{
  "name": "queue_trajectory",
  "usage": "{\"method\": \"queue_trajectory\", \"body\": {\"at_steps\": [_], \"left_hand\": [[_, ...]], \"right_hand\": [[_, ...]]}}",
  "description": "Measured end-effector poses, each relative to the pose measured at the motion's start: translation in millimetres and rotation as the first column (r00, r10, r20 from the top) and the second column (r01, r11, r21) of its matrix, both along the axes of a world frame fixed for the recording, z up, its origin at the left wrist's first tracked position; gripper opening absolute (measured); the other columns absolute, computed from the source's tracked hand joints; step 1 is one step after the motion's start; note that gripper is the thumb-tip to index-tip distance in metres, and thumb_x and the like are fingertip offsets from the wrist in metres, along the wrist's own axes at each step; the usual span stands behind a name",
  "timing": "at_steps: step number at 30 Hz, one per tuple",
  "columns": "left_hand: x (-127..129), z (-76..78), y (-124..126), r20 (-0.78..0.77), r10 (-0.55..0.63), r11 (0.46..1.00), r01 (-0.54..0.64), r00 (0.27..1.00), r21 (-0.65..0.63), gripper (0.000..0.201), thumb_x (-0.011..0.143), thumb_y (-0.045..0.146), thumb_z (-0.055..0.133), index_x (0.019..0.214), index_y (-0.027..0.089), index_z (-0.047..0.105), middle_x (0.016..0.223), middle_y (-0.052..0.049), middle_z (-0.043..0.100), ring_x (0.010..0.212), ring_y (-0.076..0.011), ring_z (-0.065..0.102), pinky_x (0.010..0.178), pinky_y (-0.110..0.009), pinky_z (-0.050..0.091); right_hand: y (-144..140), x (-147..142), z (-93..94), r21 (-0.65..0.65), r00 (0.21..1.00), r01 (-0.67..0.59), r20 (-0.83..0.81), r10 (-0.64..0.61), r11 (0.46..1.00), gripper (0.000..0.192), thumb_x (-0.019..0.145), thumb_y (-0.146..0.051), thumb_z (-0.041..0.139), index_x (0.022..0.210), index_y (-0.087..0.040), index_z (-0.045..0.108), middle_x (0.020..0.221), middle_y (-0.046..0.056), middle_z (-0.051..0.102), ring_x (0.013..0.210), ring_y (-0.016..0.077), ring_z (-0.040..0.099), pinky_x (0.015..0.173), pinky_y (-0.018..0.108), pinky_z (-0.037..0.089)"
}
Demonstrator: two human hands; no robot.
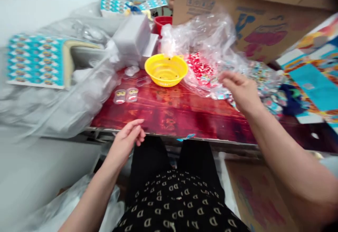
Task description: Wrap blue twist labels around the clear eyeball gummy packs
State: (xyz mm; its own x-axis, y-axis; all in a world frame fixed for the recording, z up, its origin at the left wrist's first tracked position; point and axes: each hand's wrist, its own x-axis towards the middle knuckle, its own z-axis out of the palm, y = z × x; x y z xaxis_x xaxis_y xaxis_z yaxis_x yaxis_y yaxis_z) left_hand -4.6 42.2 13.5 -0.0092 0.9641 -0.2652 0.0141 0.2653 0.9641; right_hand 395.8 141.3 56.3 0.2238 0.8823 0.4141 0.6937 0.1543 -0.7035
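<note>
My left hand (131, 132) hovers at the table's front edge, index finger stretched out and the others loosely bent, with nothing seen in it. On the right, my right hand (241, 89) is over a heap of small colourful pieces (264, 80), thumb and fingertips drawn together; what they hold, if anything, is too blurred to make out. Left of that hand, small red and white pieces (200, 66) lie on clear plastic wrapping (200, 31). Two clear plastic blister shells (126, 96) with yellow and red-white pieces inside lie side by side, beyond my left hand.
A yellow bowl (166, 70) stands mid-table on the glossy red tabletop (163, 108). Bags of clear shells (66, 108) and blue printed cards (37, 61) fill the left. A large cardboard box (258, 24) stands behind, with printed card (317, 80) at right.
</note>
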Motion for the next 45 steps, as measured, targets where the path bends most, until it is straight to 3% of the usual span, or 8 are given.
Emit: {"method": "queue_trajectory", "body": {"at_steps": [6,9,18,22,27,38,42,45], "left_hand": [[-9.7,-14.8,27.4,-0.598,0.133,0.925,0.118,0.790,0.361,0.032,0.094,0.028,0.050,0.112,0.018,0.074,0.095,-0.008,0.077,0.081,-0.0194,0.072,0.082,-0.033,0.057],[-13.5,-20.7,34.6,-0.685,0.201,0.874,0.188,0.700,0.448,0.033,0.097,0.024,0.046,0.117,0.019,0.073,0.113,-0.010,0.077,0.104,-0.0216,0.072,0.100,-0.034,0.052],[-16.9,-23.8,50.3,-0.787,0.093,0.974,0.109,0.610,0.199,0.052,0.100,0.027,0.045,0.150,0.010,0.049,0.122,-0.019,0.074,0.111,-0.0302,0.072,0.099,-0.040,0.052],[-17.0,-9.5,67.3,-0.861,-0.068,0.991,0.134,0.504,0.000,0.065,0.100,0.032,0.045,0.160,0.010,0.031,0.107,-0.019,0.077,0.100,-0.0334,0.075,0.089,-0.042,0.054],[-12.8,-0.9,81.9,-0.898,-0.166,0.982,0.150,0.408,-0.113,0.054,0.102,0.031,0.039,0.151,0.012,0.046,0.104,-0.023,0.077,0.098,-0.0373,0.075,0.084,-0.046,0.055],[-9.7,-2.3,71.5,-0.915,-0.148,0.977,0.200,0.375,-0.077,0.045,0.101,0.028,0.041,0.141,0.013,0.054,0.118,-0.020,0.074,0.102,-0.0346,0.074,0.088,-0.044,0.055],[-15.2,-5.9,64.8,-0.879,-0.028,0.982,0.176,0.477,0.064,0.037,0.101,0.030,0.042,0.125,0.017,0.068,0.119,-0.017,0.073,0.106,-0.0325,0.072,0.095,-0.045,0.053],[-18.8,-5.5,56.3,-0.674,0.144,0.967,0.041,0.724,0.251,0.033,0.100,0.035,0.049,0.118,0.017,0.069,0.121,-0.016,0.070,0.111,-0.0284,0.069,0.097,-0.040,0.053]], "right_hand": [[0.3,-141.2,-31.5,-0.298,0.832,-0.552,-0.125,0.541,0.779,0.025,0.089,-0.029,0.063,0.105,-0.023,0.081,0.113,0.005,0.080,0.104,0.0242,0.075,0.102,0.042,0.055],[29.9,-193.7,-30.0,-0.357,0.792,-0.583,-0.047,0.609,0.730,0.027,0.092,-0.025,0.060,0.108,-0.022,0.081,0.117,0.006,0.079,0.109,0.0257,0.074,0.104,0.041,0.053],[94.4,-292.4,-36.8,-0.502,0.649,-0.489,0.337,0.682,0.714,0.039,0.102,-0.027,0.051,0.137,-0.015,0.063,0.143,0.013,0.065,0.130,0.0230,0.062,0.112,0.032,0.042],[106.1,-308.7,-37.1,-0.554,0.639,-0.416,0.386,0.665,0.721,0.038,0.102,-0.034,0.050,0.129,-0.014,0.068,0.134,0.018,0.069,0.126,0.0305,0.064,0.107,0.039,0.046],[112.2,-315.3,-37.2,-0.595,0.657,-0.369,0.377,0.653,0.714,0.037,0.096,-0.035,0.059,0.121,-0.011,0.072,0.134,0.023,0.066,0.122,0.0344,0.065,0.102,0.042,0.049],[107.6,-291.7,-45.6,-0.633,0.862,-0.413,-0.039,0.506,0.655,0.014,0.077,-0.015,0.079,0.079,-0.016,0.065,0.067,0.001,0.068,0.056,0.0126,0.061,0.057,0.024,0.051],[85.2,-280.9,-36.5,-0.599,0.874,-0.471,-0.218,0.434,0.648,0.016,0.079,-0.010,0.074,0.086,-0.017,0.061,0.066,-0.002,0.064,0.051,0.0100,0.056,0.050,0.022,0.050],[64.6,-259.0,-26.5,-0.524,0.809,-0.587,-0.384,0.444,0.617,0.024,0.079,-0.011,0.072,0.100,-0.019,0.064,0.069,-0.004,0.064,0.055,0.0101,0.058,0.055,0.023,0.051]]}}
